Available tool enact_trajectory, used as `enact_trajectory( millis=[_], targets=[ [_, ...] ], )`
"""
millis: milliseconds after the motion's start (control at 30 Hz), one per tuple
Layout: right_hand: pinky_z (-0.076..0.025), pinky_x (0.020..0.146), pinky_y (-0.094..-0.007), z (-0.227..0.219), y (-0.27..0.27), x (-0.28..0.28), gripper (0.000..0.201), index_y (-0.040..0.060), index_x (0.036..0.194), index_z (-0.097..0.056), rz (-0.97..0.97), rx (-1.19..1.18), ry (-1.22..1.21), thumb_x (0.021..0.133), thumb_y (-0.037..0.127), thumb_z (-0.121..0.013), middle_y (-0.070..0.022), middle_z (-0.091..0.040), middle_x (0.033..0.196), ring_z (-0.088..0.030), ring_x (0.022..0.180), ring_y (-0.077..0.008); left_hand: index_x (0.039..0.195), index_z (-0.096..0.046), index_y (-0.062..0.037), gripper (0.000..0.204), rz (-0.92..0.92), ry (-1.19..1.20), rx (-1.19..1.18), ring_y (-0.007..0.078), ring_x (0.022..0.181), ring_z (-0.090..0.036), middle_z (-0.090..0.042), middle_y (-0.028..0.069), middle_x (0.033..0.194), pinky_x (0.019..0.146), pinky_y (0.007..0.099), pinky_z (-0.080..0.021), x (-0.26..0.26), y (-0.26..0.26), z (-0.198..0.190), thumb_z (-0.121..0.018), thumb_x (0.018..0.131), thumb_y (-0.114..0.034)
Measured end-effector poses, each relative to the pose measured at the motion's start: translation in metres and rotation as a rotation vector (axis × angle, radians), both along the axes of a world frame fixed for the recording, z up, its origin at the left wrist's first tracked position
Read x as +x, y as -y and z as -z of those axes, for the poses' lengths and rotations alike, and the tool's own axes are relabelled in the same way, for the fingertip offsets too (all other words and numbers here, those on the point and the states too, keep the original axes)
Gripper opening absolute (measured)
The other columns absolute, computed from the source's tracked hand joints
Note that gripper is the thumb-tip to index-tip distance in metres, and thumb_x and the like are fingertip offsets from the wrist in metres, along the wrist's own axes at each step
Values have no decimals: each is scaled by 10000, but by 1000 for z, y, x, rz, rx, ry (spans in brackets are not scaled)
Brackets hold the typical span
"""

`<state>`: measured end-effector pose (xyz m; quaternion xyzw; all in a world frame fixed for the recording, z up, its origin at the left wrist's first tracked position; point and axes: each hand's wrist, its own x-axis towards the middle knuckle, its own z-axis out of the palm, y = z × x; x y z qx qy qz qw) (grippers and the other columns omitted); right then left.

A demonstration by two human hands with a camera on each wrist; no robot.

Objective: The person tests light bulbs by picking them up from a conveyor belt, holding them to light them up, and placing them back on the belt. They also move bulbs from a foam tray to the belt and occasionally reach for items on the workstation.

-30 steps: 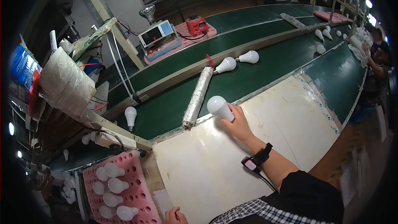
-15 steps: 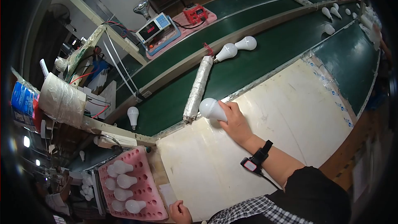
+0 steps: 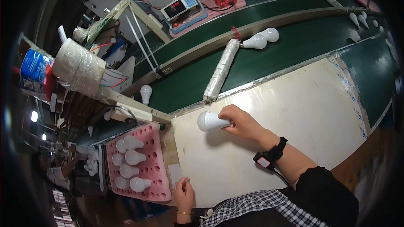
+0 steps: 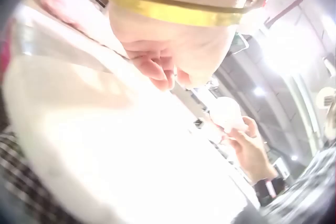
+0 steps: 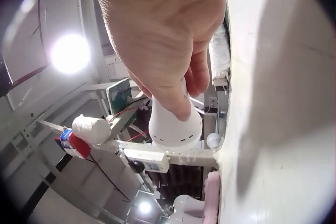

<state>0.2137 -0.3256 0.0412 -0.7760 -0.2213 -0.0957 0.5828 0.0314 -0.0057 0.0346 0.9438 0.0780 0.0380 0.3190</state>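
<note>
White bulb (image 3: 211, 122), likely light, slick, fragile, best held by its narrow end: right hand (image 3: 244, 124) pinches there; left hand (image 3: 184, 193), near left, looks empty.

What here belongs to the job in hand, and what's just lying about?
Likely part of the job:
white bulb in the right hand
pale board beneath it
pink tray of similar bulbs

Probably just lying about:
silvery wrapped bar
blue packet
plastic-wrapped cylinder
</note>
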Motion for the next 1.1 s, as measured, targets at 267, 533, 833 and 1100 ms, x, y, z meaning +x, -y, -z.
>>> enact_trajectory(
  millis=[267, 533, 833, 1100],
  targets=[
    [-479, 895, -325, -13, -42, -32, 373, 94, 1100, -581, -650, 160, -156, 763, -21, -689, -69, -526, 1158, -546, 1060, -217, 1456, -280, -71, 781, 122, -28, -850, 238, 1236, -468, -399, 124, 1398, 971, 337, -474, 53, 66, -53, -705, 803, -11],
    [-477, 888, -329, -1, -46, -30, 374, 93, 1106, -580, -701, 149, -198, 765, -29, -673, -71, -522, 1156, -537, 1067, -219, 1370, -353, -74, 679, 167, -157, -808, 211, 1231, -462, -405, 98, 1385, 1014, 343, -432, 58, 63, -42, -717, 797, -34],
    [-490, 888, -326, 1, -42, -28, 365, 84, 1098, -578, -665, 121, -228, 762, -35, -656, -81, -519, 1149, -535, 1082, -232, 1374, -337, -87, 692, 193, -169, -870, 214, 1224, -465, -391, 97, 1411, 1014, 343, -431, 68, 62, -25, -718, 798, -54],
    [-513, 847, -316, 2, -43, -28, 391, 90, 1117, -570, -668, 86, -262, 758, -37, -661, -84, -511, 1144, -538, 1066, -230, 1366, -343, -91, 685, 163, -210, -946, 211, 1209, -470, -426, 97, 1370, 1004, 341, -431, 68, 59, -19, -721, 794, -69]
  ],
)
